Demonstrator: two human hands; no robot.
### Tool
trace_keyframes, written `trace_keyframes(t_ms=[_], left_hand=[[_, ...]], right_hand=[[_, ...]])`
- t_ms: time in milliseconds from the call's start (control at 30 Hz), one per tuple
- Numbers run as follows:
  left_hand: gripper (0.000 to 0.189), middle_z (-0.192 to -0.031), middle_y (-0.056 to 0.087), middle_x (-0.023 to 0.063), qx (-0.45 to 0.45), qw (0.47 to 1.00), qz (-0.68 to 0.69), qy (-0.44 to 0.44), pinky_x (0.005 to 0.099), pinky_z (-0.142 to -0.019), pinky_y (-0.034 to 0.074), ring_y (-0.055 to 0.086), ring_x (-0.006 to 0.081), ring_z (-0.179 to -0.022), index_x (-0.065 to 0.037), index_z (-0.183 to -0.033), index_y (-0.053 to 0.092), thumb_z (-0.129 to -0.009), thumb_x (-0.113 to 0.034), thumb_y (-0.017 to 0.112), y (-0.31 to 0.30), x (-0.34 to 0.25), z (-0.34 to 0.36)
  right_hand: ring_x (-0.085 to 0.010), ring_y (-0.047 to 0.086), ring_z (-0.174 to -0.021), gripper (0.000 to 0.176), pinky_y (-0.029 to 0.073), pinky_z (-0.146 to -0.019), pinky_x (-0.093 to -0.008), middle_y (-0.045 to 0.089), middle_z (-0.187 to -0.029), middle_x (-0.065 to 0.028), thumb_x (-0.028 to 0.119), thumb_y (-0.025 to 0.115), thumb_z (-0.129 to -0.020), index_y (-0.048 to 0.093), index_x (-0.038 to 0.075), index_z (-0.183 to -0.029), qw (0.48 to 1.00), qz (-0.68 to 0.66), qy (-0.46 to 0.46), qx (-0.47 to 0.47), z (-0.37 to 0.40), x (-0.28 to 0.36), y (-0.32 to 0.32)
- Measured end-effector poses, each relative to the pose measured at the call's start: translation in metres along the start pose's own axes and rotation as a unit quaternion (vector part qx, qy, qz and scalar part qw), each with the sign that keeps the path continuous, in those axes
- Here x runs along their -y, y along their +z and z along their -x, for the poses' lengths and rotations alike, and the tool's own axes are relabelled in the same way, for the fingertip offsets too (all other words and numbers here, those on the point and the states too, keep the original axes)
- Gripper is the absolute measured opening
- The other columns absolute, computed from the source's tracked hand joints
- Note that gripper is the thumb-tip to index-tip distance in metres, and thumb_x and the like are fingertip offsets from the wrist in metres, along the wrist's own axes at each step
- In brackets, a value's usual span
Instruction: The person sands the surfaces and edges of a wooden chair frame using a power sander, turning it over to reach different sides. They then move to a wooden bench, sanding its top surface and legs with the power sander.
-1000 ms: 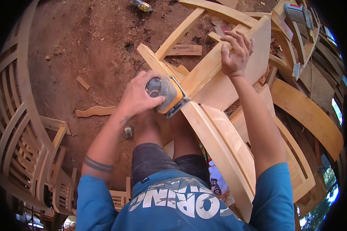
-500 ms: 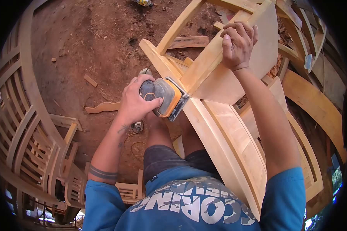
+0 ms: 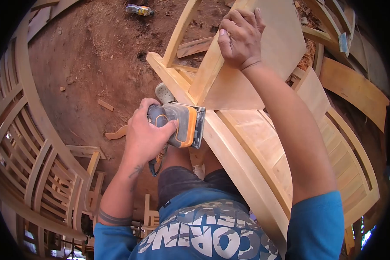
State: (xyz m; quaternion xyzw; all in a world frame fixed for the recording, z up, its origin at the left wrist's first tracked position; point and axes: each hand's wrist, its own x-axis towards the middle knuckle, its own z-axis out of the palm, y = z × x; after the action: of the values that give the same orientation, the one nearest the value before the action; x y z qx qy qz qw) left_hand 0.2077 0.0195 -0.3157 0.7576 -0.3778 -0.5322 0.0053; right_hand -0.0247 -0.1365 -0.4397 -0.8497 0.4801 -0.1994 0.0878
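Observation:
My left hand (image 3: 144, 132) is wrapped around the body of a dark grey and orange electric sander (image 3: 181, 125). The sander stands on edge, its flat pad facing right and right at the side of a pale wooden leg rail (image 3: 229, 143). That rail belongs to a chair frame with a flat wooden panel (image 3: 271, 65). Higher up, my right hand (image 3: 242, 39) is closed over a wooden bar (image 3: 210, 71) along the panel's edge, fingers curled on top. A cord hangs below the sander.
Slatted wooden frames (image 3: 56, 173) stand at the left. A curved board (image 3: 353, 93) and a slatted chair back (image 3: 340, 160) lie at the right. On the dirt floor are a plastic bottle (image 3: 138, 9), wood scraps (image 3: 105, 105) and a clog-shod foot (image 3: 164, 92).
The sander in my left hand has moved a little down along the rail and turned more upright. My right hand keeps its hold on the bar; the whole view has shifted.

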Motion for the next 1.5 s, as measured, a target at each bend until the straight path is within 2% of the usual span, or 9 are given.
trace_keyframes(t_ms=[100,200,300,467,600,667,733,1233,1500], left_hand=[[0.049,-0.091,0.068,0.016,0.014,1.0,-0.02,-0.014,0.0404,-0.08,0.054,0.069,0.0281,-0.086,-0.003,-0.113,0.058,-0.074,-0.023,0.081,-0.004,-0.005,0.0],[0.05,-0.094,0.068,0.0188,0.039,0.999,0.002,-0.008,0.0418,-0.083,0.053,0.069,0.032,-0.088,-0.002,-0.112,0.058,-0.074,-0.023,0.08,-0.008,-0.011,0.004],[0.053,-0.092,0.064,0.0121,0.056,0.997,0.019,0.051,0.0362,-0.081,0.052,0.063,0.0222,-0.086,-0.005,-0.117,0.057,-0.073,-0.022,0.082,-0.004,-0.013,0.017],[0.057,-0.092,0.063,0.0086,0.013,0.976,0.059,0.21,0.0327,-0.081,0.051,0.061,0.0166,-0.087,-0.005,-0.12,0.056,-0.072,-0.019,0.083,0.011,-0.002,0.042],[0.054,-0.102,0.065,0.0154,0.01,0.991,0.103,0.091,0.0372,-0.086,0.053,0.067,0.0267,-0.095,-0.005,-0.118,0.06,-0.071,-0.02,0.084,0.012,0.04,0.002],[0.055,-0.098,0.064,0.0068,-0.007,0.992,0.088,0.091,0.0319,-0.08,0.053,0.062,0.0153,-0.09,-0.007,-0.119,0.058,-0.072,-0.018,0.085,0.011,0.065,-0.036],[0.057,-0.098,0.069,0.0119,0.0,0.994,0.084,0.07,0.0365,-0.082,0.055,0.068,0.022,-0.089,-0.008,-0.118,0.06,-0.069,-0.024,0.086,0.006,0.079,-0.071],[0.054,-0.107,0.06,0.0134,0.024,0.971,0.078,0.226,0.0378,-0.089,0.052,0.065,0.0288,-0.1,-0.007,-0.115,0.061,-0.067,-0.017,0.082,0.009,0.049,0.003],[0.056,-0.108,0.066,0.0142,-0.015,0.991,0.05,0.12,0.0393,-0.09,0.053,0.067,0.0272,-0.1,-0.008,-0.116,0.06,-0.067,-0.023,0.083,0.003,0.085,-0.086]], right_hand=[[-0.0239,0.05,-0.117,0.014,0.017,-0.117,-0.0541,0.061,-0.101,0.0004,0.022,0.054,-0.079,0.065,0.013,-0.081,1.0,-0.001,0.004,0.002,-0.001,0.002,-0.001],[-0.0288,0.054,-0.112,0.035,0.033,-0.111,-0.0548,0.065,-0.104,-0.0112,0.04,0.059,-0.086,0.063,0.007,-0.076,1.0,-0.011,0.0,-0.015,-0.009,0.007,-0.011],[-0.0242,0.05,-0.118,0.015,0.018,-0.117,-0.0541,0.061,-0.101,-0.0002,0.022,0.054,-0.079,0.064,0.012,-0.081,1.0,-0.006,0.02,0.003,-0.001,0.003,0.0],[-0.025,0.05,-0.119,0.015,0.018,-0.117,-0.054,0.061,-0.102,-0.0011,0.022,0.054,-0.079,0.065,0.012,-0.082,1.0,0.005,0.016,0.002,-0.001,0.004,-0.002],[-0.0255,0.049,-0.12,0.015,0.018,-0.118,-0.0542,0.06,-0.101,-0.0012,0.022,0.054,-0.081,0.065,0.013,-0.082,1.0,-0.006,0.027,0.013,-0.001,0.007,-0.003],[-0.0243,0.05,-0.117,0.013,0.019,-0.117,-0.0556,0.06,-0.098,-0.0001,0.023,0.057,-0.076,0.065,0.013,-0.08,1.0,-0.007,0.015,-0.001,-0.003,0.004,-0.001],[-0.0244,0.05,-0.117,0.013,0.02,-0.116,-0.0562,0.06,-0.098,-0.0003,0.023,0.057,-0.076,0.065,0.013,-0.079,1.0,-0.011,0.008,-0.007,-0.002,0.004,-0.001],[-0.0272,0.049,-0.117,0.017,0.018,-0.117,-0.057,0.061,-0.098,-0.0024,0.023,0.053,-0.078,0.066,0.012,-0.081,0.999,0.003,0.012,0.032,-0.003,0.004,-0.006],[-0.0275,0.049,-0.116,0.017,0.017,-0.118,-0.0577,0.061,-0.098,-0.0024,0.024,0.052,-0.078,0.065,0.013,-0.078,0.999,0.002,0.014,0.031,-0.002,0.002,-0.005]])
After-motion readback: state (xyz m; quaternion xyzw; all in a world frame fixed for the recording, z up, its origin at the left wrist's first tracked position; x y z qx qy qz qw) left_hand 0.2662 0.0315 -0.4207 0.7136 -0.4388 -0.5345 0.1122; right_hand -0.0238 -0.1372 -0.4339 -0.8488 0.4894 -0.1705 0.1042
